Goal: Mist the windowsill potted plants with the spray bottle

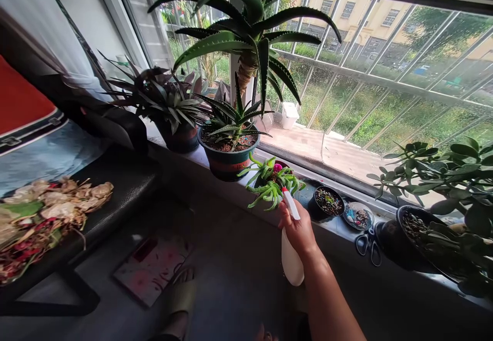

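Observation:
My right hand (299, 230) is wrapped round a white spray bottle (290, 261) whose red-tipped nozzle points at a small bright-green succulent (272, 183) in a dark pot on the windowsill (231, 189). The hand is held just below and right of that plant. My left hand is out of view.
Along the sill stand a dark-leaved plant (169, 102), a spiky aloe in a green pot (228, 148), a tall aloe (246, 20), two small dark pots (328, 202), black scissors (367, 243) and a jade plant (447, 197). At left a black bench (115, 192) holds dried leaves (46, 212). A scale (152, 266) and a sandalled foot (181, 300) are on the floor.

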### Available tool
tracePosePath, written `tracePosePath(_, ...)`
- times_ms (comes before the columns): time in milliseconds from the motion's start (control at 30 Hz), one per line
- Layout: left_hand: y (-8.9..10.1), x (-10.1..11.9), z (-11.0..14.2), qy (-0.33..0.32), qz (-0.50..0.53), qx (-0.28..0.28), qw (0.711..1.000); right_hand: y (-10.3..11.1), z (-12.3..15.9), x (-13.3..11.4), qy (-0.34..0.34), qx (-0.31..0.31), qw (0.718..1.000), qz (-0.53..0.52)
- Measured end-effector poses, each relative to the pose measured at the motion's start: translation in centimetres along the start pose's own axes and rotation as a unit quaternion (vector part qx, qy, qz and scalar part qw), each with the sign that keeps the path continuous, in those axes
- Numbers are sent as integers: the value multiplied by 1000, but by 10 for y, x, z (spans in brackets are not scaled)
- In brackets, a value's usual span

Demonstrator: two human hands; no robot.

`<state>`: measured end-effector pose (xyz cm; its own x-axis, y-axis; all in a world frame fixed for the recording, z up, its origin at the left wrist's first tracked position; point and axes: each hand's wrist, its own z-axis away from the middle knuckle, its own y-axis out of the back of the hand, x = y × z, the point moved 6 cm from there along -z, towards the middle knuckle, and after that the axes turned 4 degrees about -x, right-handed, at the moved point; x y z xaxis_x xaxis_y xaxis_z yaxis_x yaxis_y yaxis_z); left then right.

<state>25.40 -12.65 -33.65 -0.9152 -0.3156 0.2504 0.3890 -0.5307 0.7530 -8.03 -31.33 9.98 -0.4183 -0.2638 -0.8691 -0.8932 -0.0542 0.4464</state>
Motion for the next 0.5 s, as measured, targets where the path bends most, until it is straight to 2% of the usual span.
tracePosePath(67,0,-3,0,17,-7,8,1000,3,0,1,-7,7,1000,-6)
tracePosePath(267,-3,15,4,-111,62,-60,990,-3,6,-11,37,-17,998,-42)
tracePosePath(367,0,20,6,-124,67,-68,988,-6,6,-11,44,-23,999,-17)
tracePosePath(500,5,27,10,-141,74,-76,984,0,2,-2,15,-2,1000,14)
